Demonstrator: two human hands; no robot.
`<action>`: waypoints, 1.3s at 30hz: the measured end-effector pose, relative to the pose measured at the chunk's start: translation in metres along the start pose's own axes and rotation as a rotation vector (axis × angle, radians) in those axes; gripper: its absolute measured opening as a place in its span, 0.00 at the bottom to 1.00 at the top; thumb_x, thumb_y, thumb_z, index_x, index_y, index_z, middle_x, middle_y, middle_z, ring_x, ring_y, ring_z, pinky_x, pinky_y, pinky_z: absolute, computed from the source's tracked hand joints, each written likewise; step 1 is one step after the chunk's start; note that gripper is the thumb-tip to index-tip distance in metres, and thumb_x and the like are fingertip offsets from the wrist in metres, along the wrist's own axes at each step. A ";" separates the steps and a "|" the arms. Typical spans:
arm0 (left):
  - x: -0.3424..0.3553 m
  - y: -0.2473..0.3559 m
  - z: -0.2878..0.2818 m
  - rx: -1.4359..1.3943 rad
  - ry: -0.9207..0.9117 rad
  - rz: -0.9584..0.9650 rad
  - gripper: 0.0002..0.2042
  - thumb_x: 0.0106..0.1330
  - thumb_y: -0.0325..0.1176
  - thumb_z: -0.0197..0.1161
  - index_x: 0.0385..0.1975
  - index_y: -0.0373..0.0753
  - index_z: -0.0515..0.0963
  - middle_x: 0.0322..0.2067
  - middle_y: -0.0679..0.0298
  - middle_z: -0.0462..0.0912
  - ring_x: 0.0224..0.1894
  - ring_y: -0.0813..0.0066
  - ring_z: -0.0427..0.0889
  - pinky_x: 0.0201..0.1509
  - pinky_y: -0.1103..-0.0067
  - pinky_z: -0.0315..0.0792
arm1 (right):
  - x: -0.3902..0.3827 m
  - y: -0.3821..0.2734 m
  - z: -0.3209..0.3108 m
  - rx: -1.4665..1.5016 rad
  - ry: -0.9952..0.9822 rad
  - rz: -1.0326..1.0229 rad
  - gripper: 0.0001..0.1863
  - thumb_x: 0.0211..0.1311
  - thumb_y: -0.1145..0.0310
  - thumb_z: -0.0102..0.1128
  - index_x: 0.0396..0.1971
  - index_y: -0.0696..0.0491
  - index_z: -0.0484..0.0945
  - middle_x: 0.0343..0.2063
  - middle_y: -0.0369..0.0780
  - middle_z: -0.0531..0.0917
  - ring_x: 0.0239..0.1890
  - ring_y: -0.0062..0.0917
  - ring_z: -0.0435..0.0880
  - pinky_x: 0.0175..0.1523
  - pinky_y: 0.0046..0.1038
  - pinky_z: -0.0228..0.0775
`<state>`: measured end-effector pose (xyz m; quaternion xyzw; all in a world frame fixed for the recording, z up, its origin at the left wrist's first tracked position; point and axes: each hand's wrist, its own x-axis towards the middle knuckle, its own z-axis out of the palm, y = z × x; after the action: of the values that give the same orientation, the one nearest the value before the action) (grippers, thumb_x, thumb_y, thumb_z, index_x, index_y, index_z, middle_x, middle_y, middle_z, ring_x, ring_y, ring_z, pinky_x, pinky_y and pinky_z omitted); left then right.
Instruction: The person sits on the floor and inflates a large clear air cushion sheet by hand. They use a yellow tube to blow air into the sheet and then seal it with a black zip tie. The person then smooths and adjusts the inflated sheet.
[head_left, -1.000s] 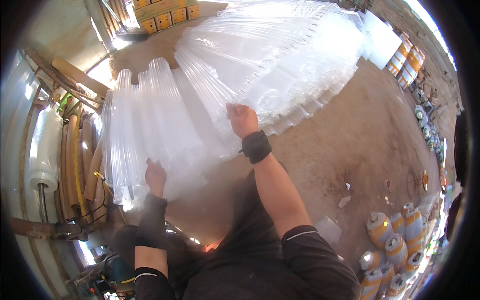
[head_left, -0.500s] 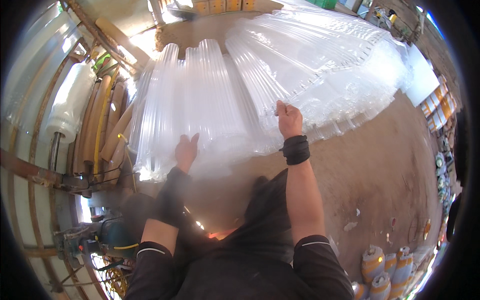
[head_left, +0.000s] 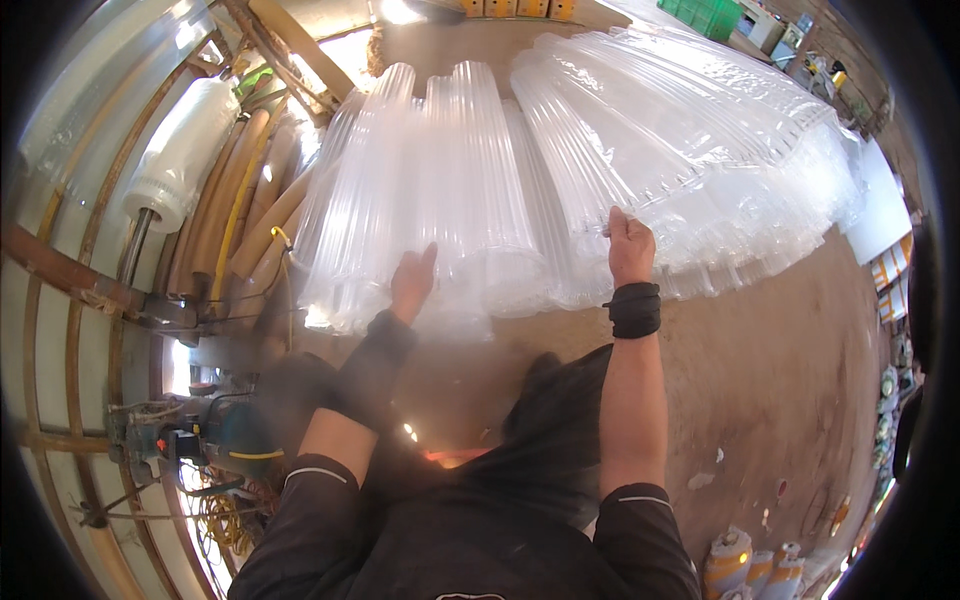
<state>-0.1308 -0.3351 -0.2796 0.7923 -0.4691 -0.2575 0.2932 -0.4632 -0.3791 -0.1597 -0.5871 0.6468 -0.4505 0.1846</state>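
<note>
A broad clear plastic air-column sheet (head_left: 455,190), ribbed with long inflated tubes, spreads out in front of me. At its near edge, my left hand (head_left: 412,285) is closed with thumb and fingers together on the plastic; haze blurs the detail there. My right hand (head_left: 632,250), wearing a black wrist band (head_left: 634,311), pinches the near edge of the plastic farther right. Beyond that hand lies a thick pile of similar clear plastic (head_left: 720,130), with a crinkled, ragged near side. Both hands keep apart from each other.
On the left, a roll of clear film (head_left: 185,150) hangs on a metal bar beside brown cardboard tubes (head_left: 228,200). A dark green machine (head_left: 235,435) stands at lower left. Wrapped orange-and-white bundles (head_left: 728,562) sit at lower right. A green crate (head_left: 700,16) is at the back.
The whole scene has shifted to the right in the picture, plastic and hands together. My left thumb and fingers look closer together. My right hand keeps its pinch.
</note>
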 end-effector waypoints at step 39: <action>-0.014 0.019 0.009 0.148 -0.165 -0.055 0.31 0.64 0.55 0.54 0.49 0.27 0.67 0.42 0.42 0.80 0.48 0.45 0.78 0.53 0.62 0.71 | 0.001 0.003 0.004 0.010 -0.027 -0.047 0.24 0.68 0.58 0.50 0.23 0.66 0.77 0.19 0.46 0.80 0.24 0.28 0.76 0.35 0.32 0.67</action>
<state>-0.1541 -0.3316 -0.2704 0.8004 -0.4873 -0.2947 0.1871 -0.4626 -0.3821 -0.1639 -0.6074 0.6279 -0.4499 0.1854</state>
